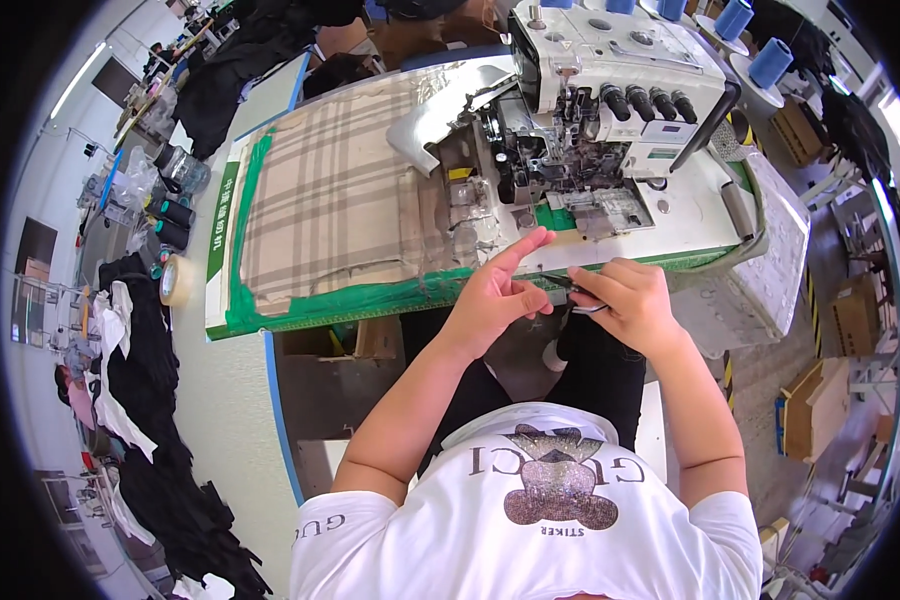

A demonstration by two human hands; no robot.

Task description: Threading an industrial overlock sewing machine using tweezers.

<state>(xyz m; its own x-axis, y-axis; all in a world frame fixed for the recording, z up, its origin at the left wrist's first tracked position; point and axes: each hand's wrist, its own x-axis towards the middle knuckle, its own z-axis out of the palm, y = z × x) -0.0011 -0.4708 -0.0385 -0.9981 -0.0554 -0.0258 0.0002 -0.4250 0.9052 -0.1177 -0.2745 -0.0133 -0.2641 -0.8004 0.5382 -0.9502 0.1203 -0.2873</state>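
Observation:
My right hand (630,300) is closed around a small metal tool (587,308), with a dark, pointed end towards my left hand; its exact kind is hard to make out. Just left of it, my left hand (492,300) has its index finger stretched out and its thumb apart, with nothing visible in it. Both hands hover at the front edge of the sewing table, before an overlocker sewing machine (620,75). The machine's front cover stands open, baring its loopers and needle area. A small green patch (555,217) shows below the needle area.
Left of the machine, a plaid cloth (330,190) covers the table, edged with green tape (350,300). A tape roll (177,280) and dark thread cones (173,222) sit farther left. Blue thread cones (770,62) stand behind; a plastic-covered bin (750,300) hangs at right.

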